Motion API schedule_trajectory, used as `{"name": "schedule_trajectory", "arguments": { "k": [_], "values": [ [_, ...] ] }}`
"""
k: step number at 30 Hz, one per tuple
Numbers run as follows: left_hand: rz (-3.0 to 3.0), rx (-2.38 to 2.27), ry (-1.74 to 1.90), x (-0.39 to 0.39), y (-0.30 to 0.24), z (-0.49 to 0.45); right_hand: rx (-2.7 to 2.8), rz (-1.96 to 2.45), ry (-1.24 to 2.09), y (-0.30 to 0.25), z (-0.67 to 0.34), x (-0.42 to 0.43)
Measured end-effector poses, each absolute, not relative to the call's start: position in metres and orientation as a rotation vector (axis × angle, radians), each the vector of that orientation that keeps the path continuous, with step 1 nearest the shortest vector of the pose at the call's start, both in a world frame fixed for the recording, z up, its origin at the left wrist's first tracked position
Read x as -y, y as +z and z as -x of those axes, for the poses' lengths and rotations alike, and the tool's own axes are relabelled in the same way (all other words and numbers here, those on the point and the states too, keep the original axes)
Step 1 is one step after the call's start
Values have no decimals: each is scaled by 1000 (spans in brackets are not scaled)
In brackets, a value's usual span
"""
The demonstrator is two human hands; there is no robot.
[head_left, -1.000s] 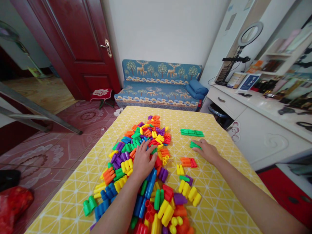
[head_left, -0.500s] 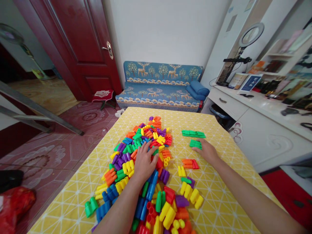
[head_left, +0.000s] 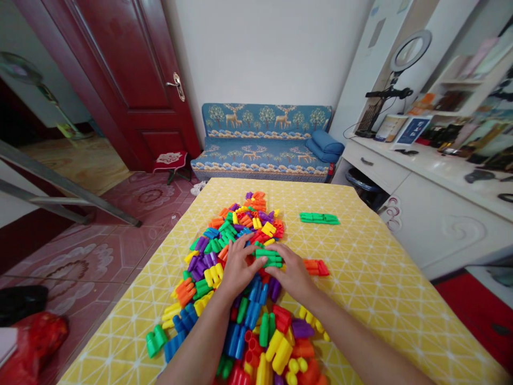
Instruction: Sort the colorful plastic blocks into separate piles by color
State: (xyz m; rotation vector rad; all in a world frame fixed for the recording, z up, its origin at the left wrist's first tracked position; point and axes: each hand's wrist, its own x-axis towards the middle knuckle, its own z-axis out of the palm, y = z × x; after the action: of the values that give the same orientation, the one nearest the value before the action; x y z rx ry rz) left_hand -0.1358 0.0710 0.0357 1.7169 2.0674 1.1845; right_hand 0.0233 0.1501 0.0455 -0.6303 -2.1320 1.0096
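Note:
Over the middle of a pile of bullet-shaped plastic building blocks, my two hands meet at a green building block. My right hand grips its right end between thumb and fingers. At its left end, the thumb and forefinger of my left hand close on the green plastic; whether this is one piece or two pressed together I cannot tell. Farther back on the right lies a joined green strip of blocks. An orange and red joined piece is partly behind my right hand.
A yellow patterned cloth covers the table. Beyond it stands a blue sofa. To the right is a white dresser with a ring light; at left are a red door and metal ladder legs.
My right hand has carried the green block left from beside the green strip to my left hand. My left hand has stayed over the pile, its thumb and forefinger now at the green block.

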Motion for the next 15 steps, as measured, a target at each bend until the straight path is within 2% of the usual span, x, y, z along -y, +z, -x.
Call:
{"name": "schedule_trajectory", "arguments": {
  "k": [4, 6, 11, 15],
  "values": [
    [-1654, -1990, 1310, -71, 32, 141, 1960, 753, 1210, 39, -36, -170],
    [-1631, -1996, 1333, -72, 31, 142, 1924, 832, 1198, 34, -53, -197],
    [-1565, -2032, 1354, -75, 28, 141, 1970, 1257, 746, 14, -90, -276],
    [-1569, -2046, 1338, -76, 27, 141, 1947, 1395, 629, 2, -98, -308]
  ]
}}
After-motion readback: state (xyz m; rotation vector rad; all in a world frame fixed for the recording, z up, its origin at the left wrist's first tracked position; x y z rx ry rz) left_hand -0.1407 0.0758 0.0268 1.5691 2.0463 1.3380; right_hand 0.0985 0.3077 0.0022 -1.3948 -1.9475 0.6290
